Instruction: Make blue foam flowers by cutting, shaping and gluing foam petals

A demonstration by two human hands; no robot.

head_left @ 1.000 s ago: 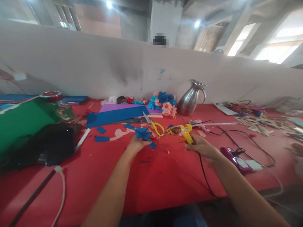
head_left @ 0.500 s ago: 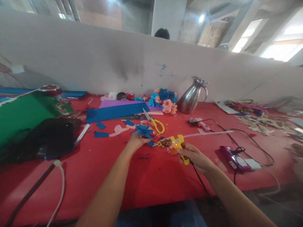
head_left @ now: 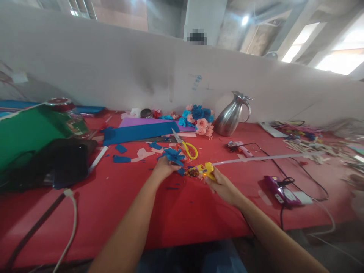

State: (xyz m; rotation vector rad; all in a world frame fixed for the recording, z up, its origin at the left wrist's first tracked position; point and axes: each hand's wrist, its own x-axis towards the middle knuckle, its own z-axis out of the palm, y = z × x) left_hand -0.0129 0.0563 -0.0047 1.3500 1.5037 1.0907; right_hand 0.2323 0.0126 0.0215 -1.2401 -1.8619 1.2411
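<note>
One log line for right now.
left hand: holds blue flower | right hand: holds yellow glue gun | scissors: on red table

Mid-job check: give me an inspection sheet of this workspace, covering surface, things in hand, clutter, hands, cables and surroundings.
Surface: flat red table, strewn with scraps.
Things in hand: blue layered-petal paper flower; yellow plastic glue gun, nozzle end toward the flower, contact unclear.
Clutter: blue paper scraps, pale pink paper scraps, metal scissors with yellow handles.
Hands: left hand grips the flower; right hand grips the glue gun.
Cables: black cables around the purple box-shaped power socket, right; thin white cable, left.
Surroundings: pale upright partition behind; shiny steel jug before it.
</note>
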